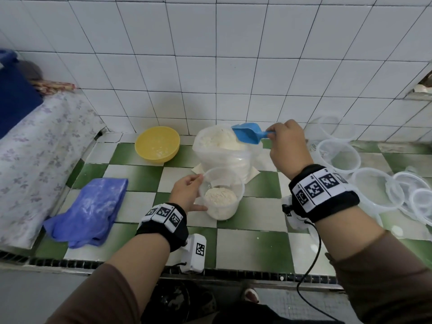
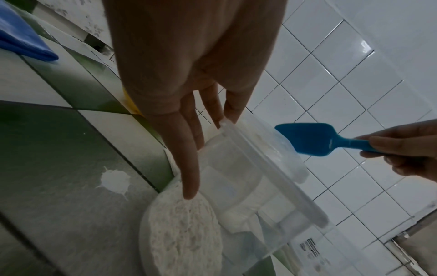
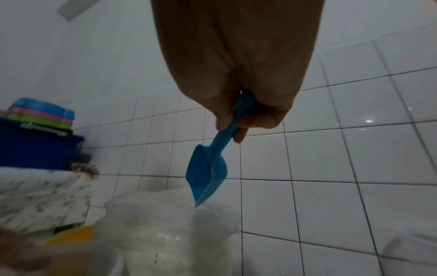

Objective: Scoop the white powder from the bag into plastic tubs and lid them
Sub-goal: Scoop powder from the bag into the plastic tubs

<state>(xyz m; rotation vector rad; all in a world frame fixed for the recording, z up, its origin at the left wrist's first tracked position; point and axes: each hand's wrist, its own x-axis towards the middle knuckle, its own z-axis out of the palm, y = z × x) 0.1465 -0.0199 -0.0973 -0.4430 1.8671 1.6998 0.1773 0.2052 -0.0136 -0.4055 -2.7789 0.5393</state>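
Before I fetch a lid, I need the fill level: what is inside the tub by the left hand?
The tub holds a mound of white powder, filling only its lower part. The powder hides the tub's bottom.

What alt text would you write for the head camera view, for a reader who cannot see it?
A right hand holds a blue plastic scoop at the open bag of white powder, while the left hand steadies a clear plastic tub, partly filled, on a green and white tiled counter. A yellow bowl, a blue cloth and empty tubs lie around.
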